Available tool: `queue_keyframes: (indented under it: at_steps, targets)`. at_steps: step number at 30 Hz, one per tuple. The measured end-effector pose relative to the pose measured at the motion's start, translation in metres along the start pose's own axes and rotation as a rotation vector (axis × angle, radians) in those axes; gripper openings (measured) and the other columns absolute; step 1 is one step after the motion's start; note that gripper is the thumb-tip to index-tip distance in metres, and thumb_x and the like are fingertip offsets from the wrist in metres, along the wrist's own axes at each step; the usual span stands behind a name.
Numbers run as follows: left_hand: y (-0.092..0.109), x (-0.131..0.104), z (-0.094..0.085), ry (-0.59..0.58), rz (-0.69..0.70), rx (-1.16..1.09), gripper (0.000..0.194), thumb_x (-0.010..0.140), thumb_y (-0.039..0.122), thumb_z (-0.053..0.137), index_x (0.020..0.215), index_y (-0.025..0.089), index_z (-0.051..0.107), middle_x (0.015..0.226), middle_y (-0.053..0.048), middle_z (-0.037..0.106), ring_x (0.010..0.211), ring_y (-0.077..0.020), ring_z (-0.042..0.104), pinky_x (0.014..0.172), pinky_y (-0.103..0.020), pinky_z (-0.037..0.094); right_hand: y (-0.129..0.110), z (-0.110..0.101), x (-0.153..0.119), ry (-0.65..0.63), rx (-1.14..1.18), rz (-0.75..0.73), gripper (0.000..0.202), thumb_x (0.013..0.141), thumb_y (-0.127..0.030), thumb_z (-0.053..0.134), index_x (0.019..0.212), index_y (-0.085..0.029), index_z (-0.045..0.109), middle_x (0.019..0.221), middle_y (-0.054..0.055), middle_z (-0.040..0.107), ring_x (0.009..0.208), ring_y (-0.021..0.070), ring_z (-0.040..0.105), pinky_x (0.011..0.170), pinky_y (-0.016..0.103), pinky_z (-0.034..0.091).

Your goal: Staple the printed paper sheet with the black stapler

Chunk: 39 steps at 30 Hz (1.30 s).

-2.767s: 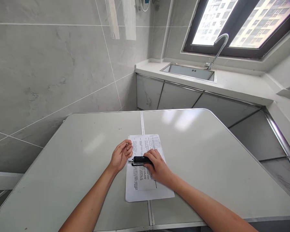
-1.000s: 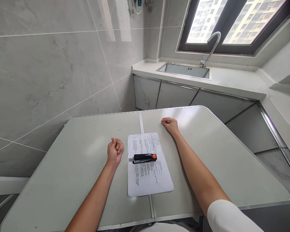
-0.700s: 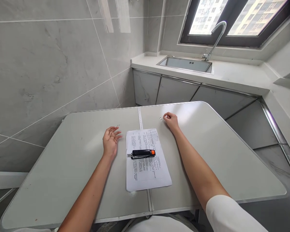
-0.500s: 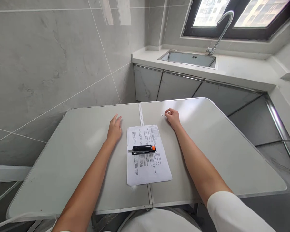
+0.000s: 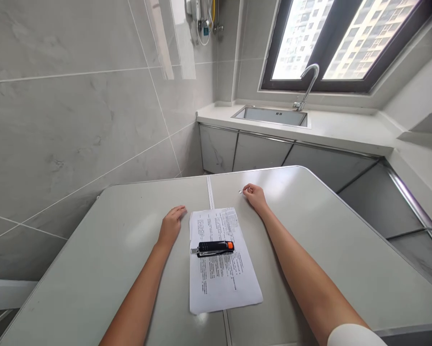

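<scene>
A black stapler (image 5: 214,247) with an orange end lies crosswise on printed paper (image 5: 226,288) at the middle of the table. Left of the paper's far corner rests my left hand (image 5: 171,225), fingers stretched toward the right and holding nothing. My right hand (image 5: 255,196) is on the table beyond the paper's far right corner, its fingers curled in. Whatever may be inside those fingers is hidden. Just left of them lies a tiny shiny bit (image 5: 240,192), too small to name. Neither hand touches the stapler.
The pale folding table (image 5: 129,269) has a seam (image 5: 210,192) down its middle. Beyond it are a counter (image 5: 345,127) with a sink (image 5: 273,115), a faucet (image 5: 311,81) and a window (image 5: 356,53). A tiled wall (image 5: 75,120) stands at the left.
The view has tilted upward, so the table sits lower in the picture. My left hand has come slightly nearer me, its fingers now pointing more to the right. Stapler and paper stay put.
</scene>
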<state>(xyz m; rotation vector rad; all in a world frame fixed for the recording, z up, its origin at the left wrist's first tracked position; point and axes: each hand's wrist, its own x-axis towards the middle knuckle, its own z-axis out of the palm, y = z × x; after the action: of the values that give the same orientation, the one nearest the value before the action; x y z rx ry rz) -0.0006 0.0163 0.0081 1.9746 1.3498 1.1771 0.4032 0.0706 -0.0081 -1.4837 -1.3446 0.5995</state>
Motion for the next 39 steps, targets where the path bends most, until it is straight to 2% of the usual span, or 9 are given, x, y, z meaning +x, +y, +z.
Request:
queue_keyframes:
  at_steps: [9, 12, 20, 25, 29, 31, 34, 37, 39]
  targets:
    - [0.045, -0.014, -0.015, 0.079, -0.097, -0.360, 0.020, 0.081, 0.029, 0.081, 0.102, 0.029, 0.083, 0.110, -0.008, 0.079, 0.107, -0.0296, 0.072, 0.105, -0.048, 0.055, -0.008, 0.001, 0.001, 0.004, -0.036, -0.057, 0.020, 0.073, -0.040, 0.061, 0.066, -0.021, 0.061, 0.049, -0.007, 0.033, 0.052, 0.0130, 0.031, 0.056, 0.026, 0.030]
    - [0.059, -0.031, -0.010, 0.086, -0.119, -0.395, 0.019, 0.090, 0.031, 0.075, 0.106, 0.027, 0.083, 0.119, -0.009, 0.077, 0.110, -0.0283, 0.072, 0.104, -0.047, 0.056, -0.007, 0.002, 0.002, 0.000, -0.037, -0.051, 0.020, 0.073, -0.041, 0.061, 0.067, -0.021, 0.061, 0.050, -0.007, 0.034, 0.053, 0.0133, 0.032, 0.058, 0.026, 0.032]
    - [0.067, -0.049, 0.011, -0.130, 0.046, -0.176, 0.020, 0.100, 0.031, 0.063, 0.102, 0.026, 0.082, 0.112, -0.008, 0.077, 0.095, -0.0207, 0.074, 0.074, -0.029, 0.061, -0.007, 0.001, 0.001, -0.011, -0.024, -0.044, 0.020, 0.071, -0.041, 0.062, 0.067, -0.021, 0.061, 0.050, -0.007, 0.033, 0.054, 0.0135, 0.032, 0.059, 0.027, 0.031]
    - [0.064, -0.051, 0.007, -0.328, 0.162, -0.230, 0.013, 0.096, 0.023, 0.068, 0.098, 0.023, 0.081, 0.100, -0.005, 0.079, 0.093, -0.0190, 0.075, 0.086, -0.032, 0.061, -0.011, 0.000, 0.001, -0.019, 0.027, -0.040, 0.024, 0.075, -0.044, 0.063, 0.069, -0.021, 0.062, 0.052, -0.008, 0.031, 0.055, 0.0132, 0.030, 0.059, 0.028, 0.031]
    - [0.061, -0.051, 0.000, -0.345, 0.142, -0.235, 0.009, 0.094, 0.022, 0.071, 0.094, 0.022, 0.080, 0.098, -0.005, 0.079, 0.092, -0.0189, 0.075, 0.086, -0.032, 0.061, -0.025, -0.004, -0.016, -0.015, 0.058, -0.035, 0.031, 0.081, -0.050, 0.064, 0.073, -0.021, 0.062, 0.053, -0.008, 0.032, 0.054, 0.0132, 0.030, 0.057, 0.029, 0.032]
    - [0.060, -0.049, -0.004, -0.357, 0.136, -0.236, 0.008, 0.093, 0.022, 0.071, 0.093, 0.021, 0.080, 0.096, -0.006, 0.079, 0.091, -0.0192, 0.075, 0.085, -0.032, 0.061, -0.040, -0.007, -0.038, -0.084, 0.071, -0.063, 0.033, 0.087, -0.053, 0.062, 0.080, -0.021, 0.065, 0.058, -0.005, 0.040, 0.057, 0.0143, 0.036, 0.059, 0.029, 0.036]
    - [0.060, -0.046, -0.008, -0.363, 0.137, -0.259, 0.007, 0.091, 0.022, 0.074, 0.087, 0.020, 0.079, 0.093, -0.006, 0.079, 0.090, -0.0196, 0.075, 0.085, -0.033, 0.060, -0.067, -0.010, -0.084, -0.404, 0.104, -0.222, 0.034, 0.096, -0.054, 0.059, 0.104, -0.023, 0.069, 0.087, 0.003, 0.063, 0.081, 0.0192, 0.056, 0.077, 0.032, 0.047]
    - [0.064, -0.044, -0.010, -0.297, 0.097, -0.334, 0.005, 0.088, 0.022, 0.078, 0.084, 0.019, 0.078, 0.091, -0.007, 0.079, 0.088, -0.0200, 0.075, 0.083, -0.033, 0.060, -0.090, -0.008, -0.128, -0.666, 0.128, -0.373, 0.051, 0.087, -0.058, 0.074, 0.126, -0.025, 0.065, 0.122, 0.009, 0.064, 0.113, 0.0258, 0.058, 0.099, 0.039, 0.048]
    - [0.068, -0.045, -0.009, -0.287, 0.083, -0.404, 0.006, 0.087, 0.023, 0.080, 0.083, 0.019, 0.078, 0.091, -0.008, 0.079, 0.087, -0.0204, 0.075, 0.081, -0.033, 0.060, -0.097, -0.003, -0.149, -0.734, 0.099, -0.387, 0.064, 0.080, -0.056, 0.082, 0.133, -0.026, 0.061, 0.129, 0.010, 0.062, 0.118, 0.0274, 0.057, 0.102, 0.040, 0.047]
